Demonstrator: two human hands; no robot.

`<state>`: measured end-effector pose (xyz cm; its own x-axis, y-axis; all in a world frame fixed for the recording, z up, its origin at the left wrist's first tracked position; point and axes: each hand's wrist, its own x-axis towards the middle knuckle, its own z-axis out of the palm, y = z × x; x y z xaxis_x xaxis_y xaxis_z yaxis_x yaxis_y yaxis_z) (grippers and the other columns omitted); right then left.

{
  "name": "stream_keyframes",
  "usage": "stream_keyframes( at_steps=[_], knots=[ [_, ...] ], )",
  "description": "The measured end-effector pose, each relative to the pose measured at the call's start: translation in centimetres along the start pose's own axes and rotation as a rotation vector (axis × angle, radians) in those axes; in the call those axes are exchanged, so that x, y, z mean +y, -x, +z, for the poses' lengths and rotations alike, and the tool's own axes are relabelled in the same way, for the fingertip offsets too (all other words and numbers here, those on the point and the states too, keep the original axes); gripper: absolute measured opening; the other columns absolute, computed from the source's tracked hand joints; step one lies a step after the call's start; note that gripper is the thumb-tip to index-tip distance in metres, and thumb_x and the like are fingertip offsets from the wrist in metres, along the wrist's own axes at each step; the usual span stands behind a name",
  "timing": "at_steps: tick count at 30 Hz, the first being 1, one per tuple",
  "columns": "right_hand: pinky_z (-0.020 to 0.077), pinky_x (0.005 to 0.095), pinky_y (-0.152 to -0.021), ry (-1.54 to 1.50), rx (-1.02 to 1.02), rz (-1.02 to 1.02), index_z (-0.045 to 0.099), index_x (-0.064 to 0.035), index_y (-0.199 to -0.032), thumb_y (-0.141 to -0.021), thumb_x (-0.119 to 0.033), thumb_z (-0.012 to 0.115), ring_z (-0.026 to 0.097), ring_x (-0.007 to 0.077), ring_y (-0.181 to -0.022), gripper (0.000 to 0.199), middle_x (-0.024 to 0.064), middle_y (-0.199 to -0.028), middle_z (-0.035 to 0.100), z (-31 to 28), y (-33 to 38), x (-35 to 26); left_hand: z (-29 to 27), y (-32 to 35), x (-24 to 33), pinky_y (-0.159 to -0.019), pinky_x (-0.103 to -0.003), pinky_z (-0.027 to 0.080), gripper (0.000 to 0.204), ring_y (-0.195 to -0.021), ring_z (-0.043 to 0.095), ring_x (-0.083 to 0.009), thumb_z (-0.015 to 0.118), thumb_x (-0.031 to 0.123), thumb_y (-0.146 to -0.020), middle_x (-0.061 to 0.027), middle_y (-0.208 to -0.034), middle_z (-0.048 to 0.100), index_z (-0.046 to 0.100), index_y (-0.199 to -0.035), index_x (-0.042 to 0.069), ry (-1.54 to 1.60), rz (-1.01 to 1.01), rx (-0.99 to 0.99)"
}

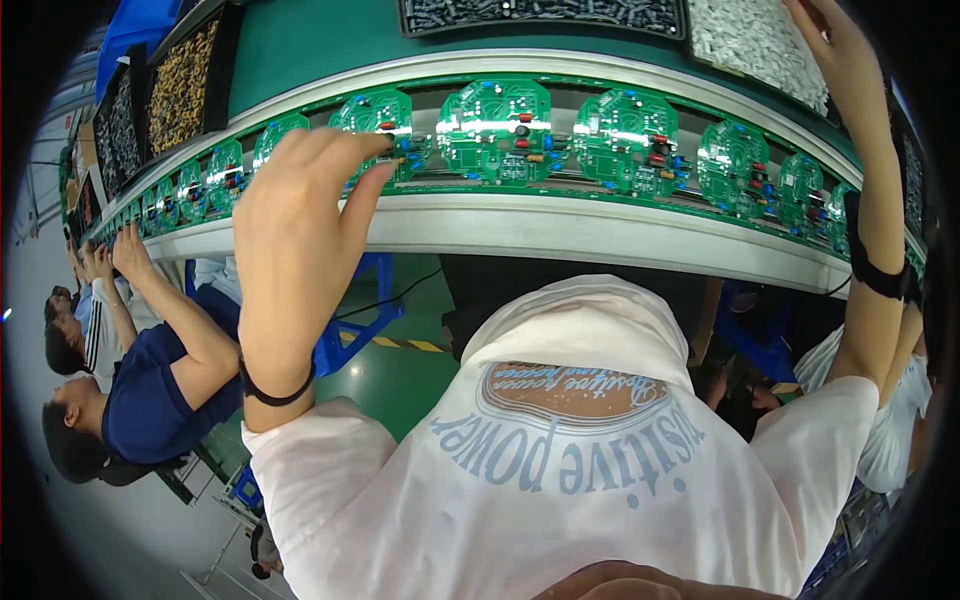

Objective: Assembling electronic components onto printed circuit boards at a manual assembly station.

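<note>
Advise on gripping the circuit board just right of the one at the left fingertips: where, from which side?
I'd pinch the circuit board by its left and right rims, toward the far end, coming from above: its upper face is uncovered and gaps flank it there. Components crowd its right part, and its near edge lies close to the pale rail.

A rounded green circuit board (372,107) bearing coloured components (413,157) lies face up, with white pieces (755,45) heaped farther right.
</note>
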<state>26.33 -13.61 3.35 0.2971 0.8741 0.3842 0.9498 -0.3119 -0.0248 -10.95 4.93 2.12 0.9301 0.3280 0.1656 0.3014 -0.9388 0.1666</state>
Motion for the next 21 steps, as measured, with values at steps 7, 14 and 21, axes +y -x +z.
stream_keyframes(
  at_steps=[7, 14, 21],
  knots=[
    [0.0498, 0.0244, -0.072, -0.657, -0.228, -0.066, 0.074, -0.0044, -0.111, -0.093, 0.0, 0.069, 0.064, 0.0154, -0.081, 0.019, 0.0057, -0.094, 0.071, -0.5, 3.4, -6.8, 2.9, -5.8, 4.0, -0.094, -0.033, 0.055, 0.033, -0.109, 0.07, -0.022, 0.066, 0.011, -0.099, -0.0125, -0.118, 0.073, 0.065, -0.129, -0.002, 1.268, -0.101, -0.132],
    [0.0458, 0.0245, -0.06, -0.599, -0.172, -0.252, 0.076, -0.0062, -0.111, -0.089, 0.004, 0.07, 0.059, 0.0135, -0.07, 0.025, 0.0028, -0.086, 0.069, -1.1, 3.4, -11.8, 3.1, -6.9, 4.4, -0.088, -0.026, 0.06, 0.034, -0.103, 0.073, -0.0198, 0.059, 0.013, -0.105, -0.0156, -0.118, 0.072, 0.061, -0.134, -0.005, 1.739, -0.228, -0.453],
    [0.0505, 0.0237, -0.063, -0.96, -0.07, -0.229, 0.075, -0.0029, -0.113, -0.091, 0.005, 0.068, 0.066, 0.0128, -0.075, 0.024, 0.0056, -0.095, 0.074, 1.7, 3.3, -12.9, 3.7, -4.7, 1.6, -0.088, -0.026, 0.06, 0.031, -0.101, 0.074, -0.0189, 0.062, 0.012, -0.103, -0.015, -0.114, 0.073, 0.064, -0.129, -0.005, 1.951, -0.348, -0.495]
  ],
)
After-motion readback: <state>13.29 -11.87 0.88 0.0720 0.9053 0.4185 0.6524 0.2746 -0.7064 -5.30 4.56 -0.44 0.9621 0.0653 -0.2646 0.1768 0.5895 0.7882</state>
